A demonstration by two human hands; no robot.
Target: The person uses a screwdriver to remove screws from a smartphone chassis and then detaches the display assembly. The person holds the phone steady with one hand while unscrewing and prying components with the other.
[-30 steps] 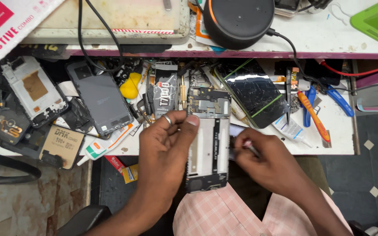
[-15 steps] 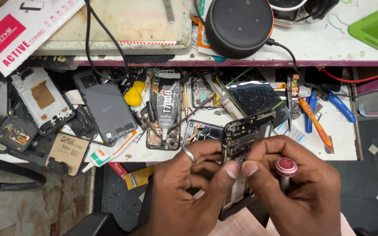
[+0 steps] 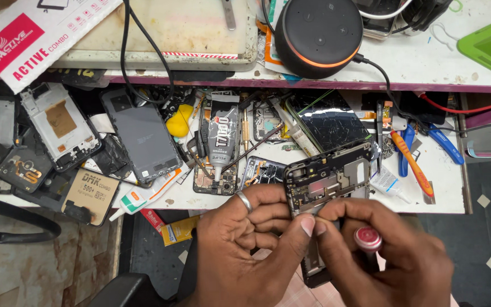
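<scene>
**Bare metal phone frame held over a cluttered repair bench**

Metal and circuit board show all over the opened phone (image 3: 326, 187), so its back cover is already off and the insides are exposed; no screen or cover sits on it now. It is held up in front of the person, just above the near edge of the bench (image 3: 444, 176), tilted, its lower end hidden behind the fingers. Left hand (image 3: 245, 250), ring on one finger, has its fingers curled tight around the phone's left edge, thumb pressed at the lower board. Right hand (image 3: 387, 256) pinches narrow at that same spot, thumb tip touching the left thumb, while its other fingers close around a red-capped screwdriver (image 3: 367, 240); the tip is hidden, so cannot tell if it is on a screw. My read: stripped down, board work in hand, reassembly left.

Containers: none really used as such. Loose parts lie straight on the bench: a grey phone back (image 3: 140, 136), a cracked screen (image 3: 328, 119), a black glue tube (image 3: 223, 136), an orange toothbrush (image 3: 411, 162). A round black speaker (image 3: 318, 34) sits on the upper shelf.
</scene>
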